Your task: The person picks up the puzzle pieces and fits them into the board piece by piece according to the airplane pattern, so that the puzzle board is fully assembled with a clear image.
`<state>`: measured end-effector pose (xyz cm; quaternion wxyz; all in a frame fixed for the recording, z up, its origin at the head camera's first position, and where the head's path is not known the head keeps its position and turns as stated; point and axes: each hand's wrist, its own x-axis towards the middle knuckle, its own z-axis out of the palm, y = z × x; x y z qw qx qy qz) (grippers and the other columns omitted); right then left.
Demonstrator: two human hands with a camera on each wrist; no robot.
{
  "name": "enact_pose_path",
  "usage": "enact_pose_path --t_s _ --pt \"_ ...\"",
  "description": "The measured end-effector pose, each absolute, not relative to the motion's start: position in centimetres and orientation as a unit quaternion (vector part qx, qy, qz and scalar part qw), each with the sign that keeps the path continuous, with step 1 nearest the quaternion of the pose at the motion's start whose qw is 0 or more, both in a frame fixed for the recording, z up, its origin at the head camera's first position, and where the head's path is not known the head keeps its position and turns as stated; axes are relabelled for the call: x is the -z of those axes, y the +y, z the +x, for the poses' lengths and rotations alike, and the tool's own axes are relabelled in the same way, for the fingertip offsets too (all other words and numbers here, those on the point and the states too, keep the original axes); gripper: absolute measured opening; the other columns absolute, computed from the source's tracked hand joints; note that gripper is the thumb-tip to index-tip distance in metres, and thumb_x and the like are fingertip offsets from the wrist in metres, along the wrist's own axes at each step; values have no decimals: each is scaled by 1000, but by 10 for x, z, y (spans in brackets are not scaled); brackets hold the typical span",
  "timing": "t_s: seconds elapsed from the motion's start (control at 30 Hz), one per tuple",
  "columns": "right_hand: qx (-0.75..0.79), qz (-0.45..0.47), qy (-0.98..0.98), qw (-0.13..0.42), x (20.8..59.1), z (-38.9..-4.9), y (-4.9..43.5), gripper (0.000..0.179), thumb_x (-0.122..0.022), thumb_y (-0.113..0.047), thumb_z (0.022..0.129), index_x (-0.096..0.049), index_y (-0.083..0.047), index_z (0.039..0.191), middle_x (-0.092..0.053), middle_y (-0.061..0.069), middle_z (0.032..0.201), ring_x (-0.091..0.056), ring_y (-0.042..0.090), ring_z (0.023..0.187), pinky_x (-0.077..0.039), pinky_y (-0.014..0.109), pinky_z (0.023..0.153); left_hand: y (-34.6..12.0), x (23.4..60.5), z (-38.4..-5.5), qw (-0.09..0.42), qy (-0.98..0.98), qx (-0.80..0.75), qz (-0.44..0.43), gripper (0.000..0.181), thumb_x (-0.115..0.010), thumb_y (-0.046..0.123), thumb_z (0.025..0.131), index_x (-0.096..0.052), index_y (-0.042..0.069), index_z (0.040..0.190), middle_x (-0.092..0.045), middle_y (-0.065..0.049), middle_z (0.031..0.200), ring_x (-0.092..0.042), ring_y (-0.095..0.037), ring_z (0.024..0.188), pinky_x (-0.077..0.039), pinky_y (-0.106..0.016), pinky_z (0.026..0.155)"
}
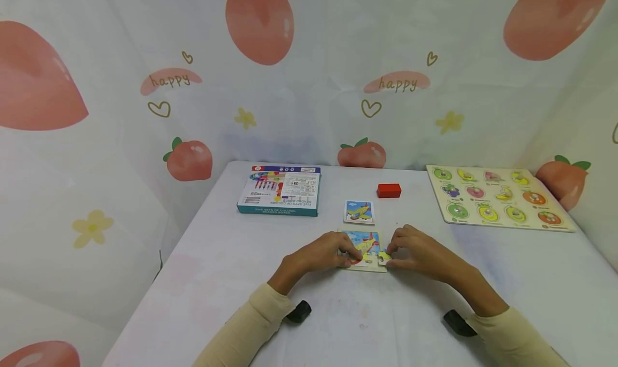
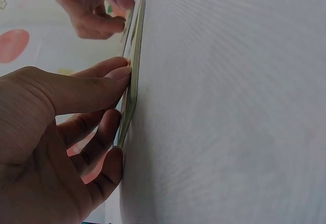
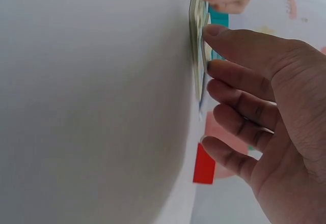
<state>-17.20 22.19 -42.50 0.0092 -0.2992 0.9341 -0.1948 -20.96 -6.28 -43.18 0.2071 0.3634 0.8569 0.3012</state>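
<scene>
A jigsaw board [image 1: 364,269] with a yellow plane picture lies on the table, pieces fitted in its upper part. My left hand [image 1: 324,252] is over its lower left, with thumb and index fingertips pinching a puzzle piece [image 1: 368,259] low on the board. Beside it, my right hand [image 1: 421,253] pinches a small puzzle piece [image 1: 383,257] between thumb and index finger at the lower right corner. In the right wrist view this hand's other fingers [image 3: 232,155] are spread off the board. Just behind the board lies a picture card [image 1: 359,212] of a similar plane.
Behind the card stands a red block [image 1: 388,190]. A flat box [image 1: 279,191] with a teal side lies at the back left. At the back right is a wooden fruit puzzle board [image 1: 499,199]. A printed cloth [image 1: 309,115] hangs along the table's far edge.
</scene>
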Motion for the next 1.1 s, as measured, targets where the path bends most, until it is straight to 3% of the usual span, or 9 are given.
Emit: enact_pose_path --t_s 1.1 --pt "201 -321 925 23 431 -179 201 14 -88 -29 88 -82 -20 97 -67 -12 96 -57 11 96 -56 37 90 -63 433 -209 206 853 -303 372 26 -74 7 99 -82 15 122 -72 5 118 -58 -3 108 -46 -23 97"
